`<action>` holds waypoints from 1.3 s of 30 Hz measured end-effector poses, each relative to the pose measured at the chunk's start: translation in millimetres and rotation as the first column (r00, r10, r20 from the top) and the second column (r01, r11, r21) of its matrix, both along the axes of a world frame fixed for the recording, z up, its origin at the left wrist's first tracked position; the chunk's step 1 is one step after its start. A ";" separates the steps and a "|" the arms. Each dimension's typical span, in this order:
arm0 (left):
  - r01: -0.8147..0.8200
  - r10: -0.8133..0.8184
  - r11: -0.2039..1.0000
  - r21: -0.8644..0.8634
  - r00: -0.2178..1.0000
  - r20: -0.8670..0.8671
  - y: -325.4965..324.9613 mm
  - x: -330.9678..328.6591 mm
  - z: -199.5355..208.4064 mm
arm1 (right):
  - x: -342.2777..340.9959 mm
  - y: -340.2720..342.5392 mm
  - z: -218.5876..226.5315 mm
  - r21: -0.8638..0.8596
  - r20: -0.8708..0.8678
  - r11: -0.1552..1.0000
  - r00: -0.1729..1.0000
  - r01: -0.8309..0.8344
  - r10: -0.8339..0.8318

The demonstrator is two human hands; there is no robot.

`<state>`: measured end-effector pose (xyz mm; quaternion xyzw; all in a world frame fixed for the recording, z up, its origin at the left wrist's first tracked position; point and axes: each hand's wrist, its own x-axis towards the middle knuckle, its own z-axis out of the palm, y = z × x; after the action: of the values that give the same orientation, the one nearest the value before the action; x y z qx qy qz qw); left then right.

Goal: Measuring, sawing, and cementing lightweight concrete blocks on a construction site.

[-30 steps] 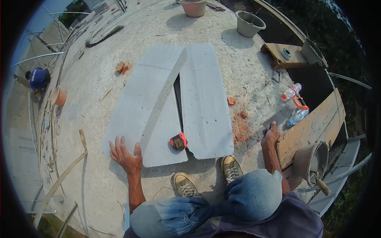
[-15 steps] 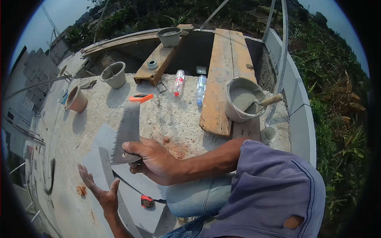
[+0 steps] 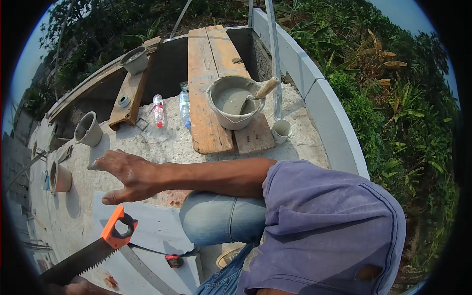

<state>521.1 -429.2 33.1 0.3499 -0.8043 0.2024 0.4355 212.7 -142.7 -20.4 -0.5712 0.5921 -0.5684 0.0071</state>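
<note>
The handsaw [image 3: 101,248] lay slantwise low on your left, above the grey panel [image 3: 157,228] on the rooftop slab. Its long axis ran from the lower left up toward the right. The orange handle was the upper end, pointing at your right hand, and the teeth faced down toward you. The tip was lost at the picture's rim.

Your right hand [image 3: 129,174] hovered just above that handle, fingers spread wide and holding nothing, not touching the grip. Your left hand [image 3: 73,286] showed only as a sliver at the bottom edge, against the blade. Whether its fingers were closed on it I cannot tell.

By my judgement the sawing had not begun. No cut showed in the visible part of the panel, and the handle was ungripped, so taking hold, setting the teeth and the cut itself were all left.

A red tape measure [image 3: 173,260] lay on the panel near your knee [image 3: 221,219]. Farther off, a bucket of grey mortar [image 3: 235,105] with a trowel in it stood on wooden planks [image 3: 204,73], with two plastic bottles [image 3: 158,110] just beside them.
</note>
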 end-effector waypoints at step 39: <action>-0.872 0.894 0.194 0.450 0.346 0.286 193.7 193.0 -285.9 | -12.4 -72.5 -127.9 0.186 0.379 0.859 0.842 -0.476 0.384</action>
<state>714.1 -235.5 -252.8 0.8544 -0.4686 0.1760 0.1398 200.2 -215.2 -148.3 -0.5809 0.5100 -0.5519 0.3128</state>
